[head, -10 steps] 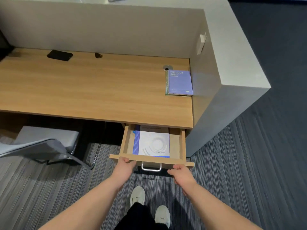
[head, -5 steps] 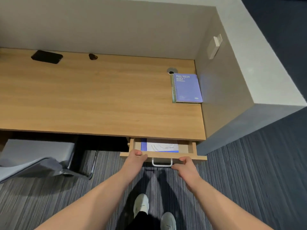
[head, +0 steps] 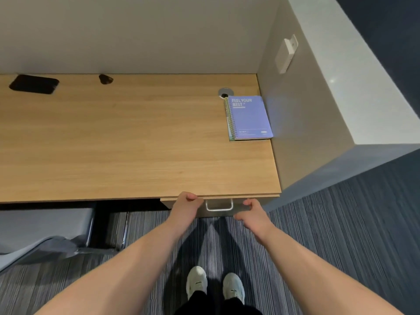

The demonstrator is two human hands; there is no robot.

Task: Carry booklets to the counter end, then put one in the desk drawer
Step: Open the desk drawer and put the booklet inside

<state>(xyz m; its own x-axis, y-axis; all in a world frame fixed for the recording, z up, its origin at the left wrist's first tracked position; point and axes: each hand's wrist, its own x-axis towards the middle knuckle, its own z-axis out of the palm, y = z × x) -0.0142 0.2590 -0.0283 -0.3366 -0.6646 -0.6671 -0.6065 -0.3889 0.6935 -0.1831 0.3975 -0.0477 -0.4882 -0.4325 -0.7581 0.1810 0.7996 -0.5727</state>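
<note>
The desk drawer (head: pixel 241 206) is pushed in under the wooden desk's front edge, and only its front panel and metal handle (head: pixel 219 205) show. My left hand (head: pixel 185 206) presses on the drawer front left of the handle, fingers curled at the top edge. My right hand (head: pixel 253 213) rests on the front to the right of the handle, fingers bent. The booklet inside the drawer is hidden. A purple spiral-bound booklet (head: pixel 249 118) with "FEEL YOUR BEST" on its cover lies at the desk's right end, against the side wall.
The wooden desk (head: pixel 136 144) carries a black phone-like object (head: pixel 34 84), a small dark item (head: pixel 105 78) and a cable grommet (head: pixel 224 93). A white counter wall (head: pixel 341 92) bounds the right side. A grey chair (head: pixel 41 230) stands under the desk at the left.
Both hands have pushed the drawer inward from wide open to shut, hiding the white and blue booklet inside. The view has come closer to the desk.
</note>
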